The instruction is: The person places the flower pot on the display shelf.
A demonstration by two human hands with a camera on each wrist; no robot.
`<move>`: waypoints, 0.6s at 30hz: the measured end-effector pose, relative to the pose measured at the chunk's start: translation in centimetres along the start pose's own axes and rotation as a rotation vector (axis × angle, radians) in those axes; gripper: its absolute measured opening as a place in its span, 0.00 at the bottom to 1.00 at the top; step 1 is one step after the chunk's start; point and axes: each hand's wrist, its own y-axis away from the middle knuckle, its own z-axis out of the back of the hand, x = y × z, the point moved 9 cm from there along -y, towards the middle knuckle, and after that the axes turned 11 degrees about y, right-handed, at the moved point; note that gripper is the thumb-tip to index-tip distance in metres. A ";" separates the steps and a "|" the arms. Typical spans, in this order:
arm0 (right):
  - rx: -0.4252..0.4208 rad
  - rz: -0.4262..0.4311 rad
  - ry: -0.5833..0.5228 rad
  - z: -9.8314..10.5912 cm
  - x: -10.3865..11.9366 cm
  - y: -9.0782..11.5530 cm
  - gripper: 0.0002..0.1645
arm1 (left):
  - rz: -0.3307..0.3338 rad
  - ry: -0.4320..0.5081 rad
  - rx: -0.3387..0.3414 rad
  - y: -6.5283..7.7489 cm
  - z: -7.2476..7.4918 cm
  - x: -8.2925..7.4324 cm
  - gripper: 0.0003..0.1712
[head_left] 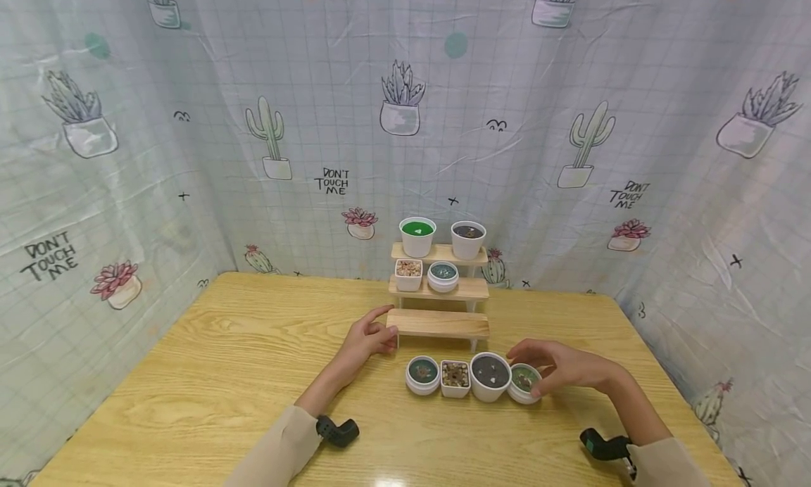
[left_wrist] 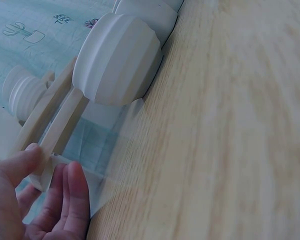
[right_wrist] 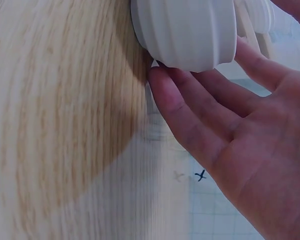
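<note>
My left hand (head_left: pixel 370 336) pinches the left end of the lowest wooden step (head_left: pixel 437 323) of a three-tier display stand, thumb against the board's edge in the left wrist view. Below it lies a row of small white pots: a round one with teal filling (head_left: pixel 423 373), a square one with pebbly filling (head_left: pixel 455 378), a taller one with dark grey filling (head_left: pixel 491 376) and a ribbed round one with green-brown filling (head_left: pixel 524 381). Curled round that last pot, my right hand (head_left: pixel 564 366) has its thumb at the near side and its fingers at the far side.
On the top step (head_left: pixel 442 253) stand a green-filled pot (head_left: pixel 417 238) and a dark-filled pot (head_left: pixel 468 241). The middle step (head_left: pixel 472 288) bears a square pot of pebbles (head_left: pixel 408 274) and a round teal one (head_left: pixel 443 276). A printed curtain (head_left: pixel 456 121) encloses the wood-grain table (head_left: pixel 253 353).
</note>
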 end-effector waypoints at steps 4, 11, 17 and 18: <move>0.012 -0.009 -0.001 -0.1 0.0 -0.1 0.38 | 0.001 0.004 -0.002 -0.1 0.1 0.1 0.38; 0.020 -0.005 -0.027 -0.4 -0.3 -0.3 0.37 | 0.001 -0.003 -0.001 -0.3 0.2 0.4 0.38; 0.020 0.021 -0.029 -0.5 -0.6 -0.4 0.38 | 0.001 -0.009 0.002 -0.3 0.2 0.4 0.40; 0.022 0.025 -0.031 -0.5 -0.7 -0.4 0.38 | 0.000 -0.010 0.002 -0.3 0.2 0.4 0.40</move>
